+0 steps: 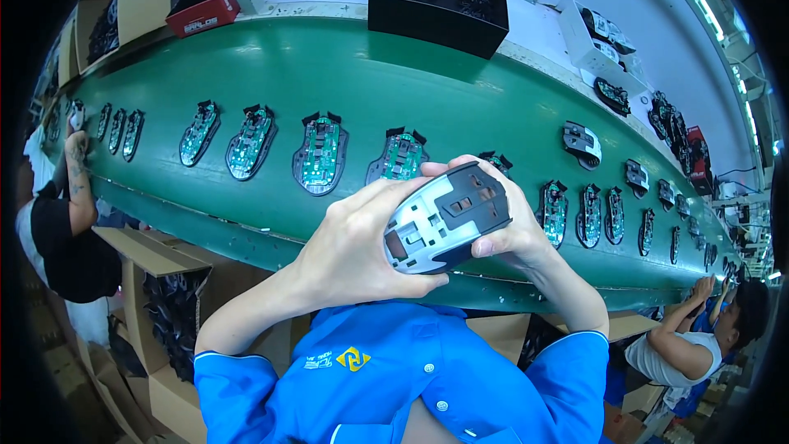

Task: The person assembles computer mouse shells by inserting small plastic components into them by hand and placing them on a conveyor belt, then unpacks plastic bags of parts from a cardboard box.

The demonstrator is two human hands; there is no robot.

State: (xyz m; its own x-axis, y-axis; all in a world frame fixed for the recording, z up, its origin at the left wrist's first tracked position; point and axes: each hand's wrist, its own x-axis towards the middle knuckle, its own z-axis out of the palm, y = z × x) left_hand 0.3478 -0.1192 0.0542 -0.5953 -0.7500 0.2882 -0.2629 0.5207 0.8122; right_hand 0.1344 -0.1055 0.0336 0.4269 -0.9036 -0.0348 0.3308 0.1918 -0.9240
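Between my two hands, above the near edge of the green belt, is a mouse top shell [448,218], white at one end and black at the other, with several cut-outs. My left hand [357,234] wraps around its white end, thumb along the lower side. Around the black end closes my right hand [514,218], its thumb pressed on the near edge. Just beyond the shell lies a mouse base with a green circuit board [403,156], partly covered by my hands. Another such base [320,154] lies to its left.
More mouse bases [251,144] line the green belt [246,57] on both sides. Assembled-looking shells [582,145] sit at the right. A black box [438,4] stands at the far edge. Cartons [156,255] are below the near edge. Co-workers [70,222] work at left and right.
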